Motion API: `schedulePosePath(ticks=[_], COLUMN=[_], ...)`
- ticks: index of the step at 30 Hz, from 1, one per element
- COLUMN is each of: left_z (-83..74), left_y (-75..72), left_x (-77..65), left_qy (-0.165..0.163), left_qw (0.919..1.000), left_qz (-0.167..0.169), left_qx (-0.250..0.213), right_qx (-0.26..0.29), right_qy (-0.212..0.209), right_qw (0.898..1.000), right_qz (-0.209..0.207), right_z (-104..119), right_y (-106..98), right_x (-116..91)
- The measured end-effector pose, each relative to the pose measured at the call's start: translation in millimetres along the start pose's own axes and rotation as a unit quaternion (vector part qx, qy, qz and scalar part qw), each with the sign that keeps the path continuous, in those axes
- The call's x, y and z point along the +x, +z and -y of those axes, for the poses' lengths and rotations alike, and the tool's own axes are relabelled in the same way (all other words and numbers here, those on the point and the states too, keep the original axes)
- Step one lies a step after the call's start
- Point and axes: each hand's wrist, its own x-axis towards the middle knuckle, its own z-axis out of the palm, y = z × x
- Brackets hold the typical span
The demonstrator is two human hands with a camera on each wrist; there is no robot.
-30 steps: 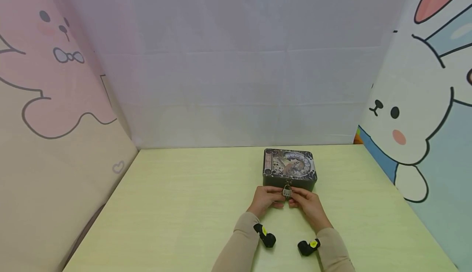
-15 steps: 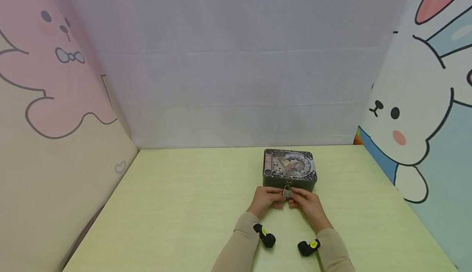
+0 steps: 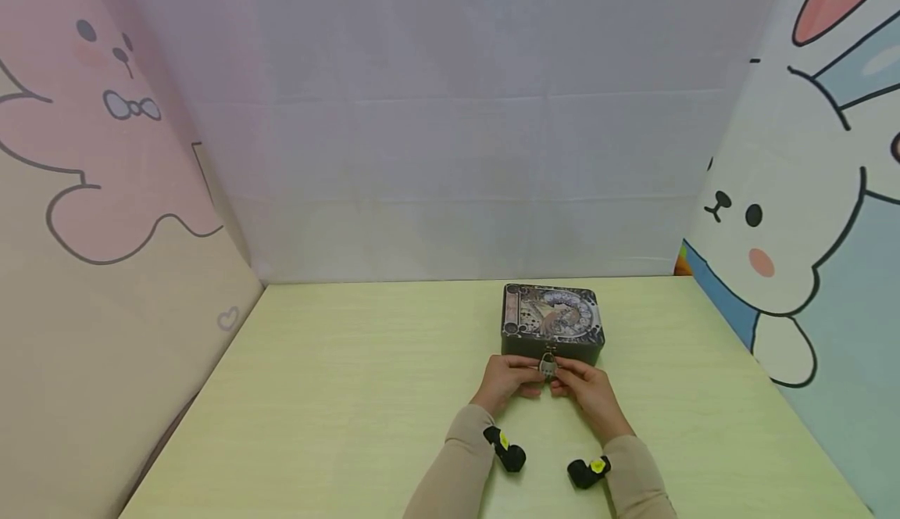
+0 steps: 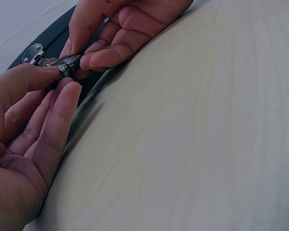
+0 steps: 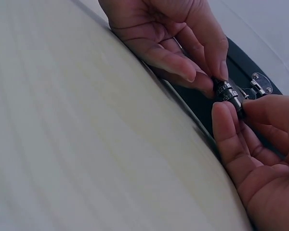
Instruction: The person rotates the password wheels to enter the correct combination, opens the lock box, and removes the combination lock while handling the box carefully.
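Observation:
A dark box with a picture printed on its lid point(image 3: 555, 313) stands on the table, lid down. From the metal clasp point(image 5: 260, 85) on its front hangs a small combination padlock point(image 3: 548, 366) with numbered dials. My left hand point(image 3: 508, 382) pinches the padlock from the left between thumb and fingers. On the other side my right hand point(image 3: 587, 394) pinches it with thumb and fingertips. Up close in the left wrist view, the dials point(image 4: 66, 68) show between the fingertips of both hands. Parts of the padlock's body are hidden behind the fingers.
The pale yellow table point(image 3: 337, 394) extends around the box. A white curtain point(image 3: 457, 152) closes off the back. Panels with cartoon animals, a pink one point(image 3: 141, 144) and a white rabbit point(image 3: 787, 238), stand at the left and right sides.

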Motion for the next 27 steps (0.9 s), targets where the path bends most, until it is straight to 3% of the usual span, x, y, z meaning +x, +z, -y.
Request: schedulePosePath(ticks=[10,27], left_z=[-1.3,3.4], left_y=[0.8,-3.0], left_x=[-0.4,3.4], left_qy=[-0.007,-0.009], left_qw=[0.9999,0.9999], left_qz=[-0.007,0.012], left_qx=[0.006,-0.002], right_qx=[0.007,0.010], right_qy=[0.000,-0.001], right_qw=[1.000,1.000], right_qz=[-0.002,0.000], right_z=[-1.5,-1.8], right_y=[0.4,-0.3], right_x=[2.0,1.8])
